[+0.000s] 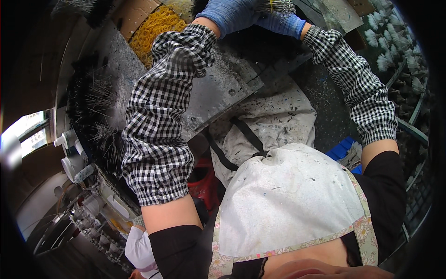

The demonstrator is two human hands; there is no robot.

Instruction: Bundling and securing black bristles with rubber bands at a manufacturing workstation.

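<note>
Left hand [227, 16]: wearing a blue glove, closing around a bundle of thin wires [276, 7] at the frame's top edge.
Right hand [281, 23]: gloved, gripping the same bundle from beneath.
Surroundings: grey metal worktable [213, 93]; yellow rubber bands [155, 28] lying in a box.
</note>
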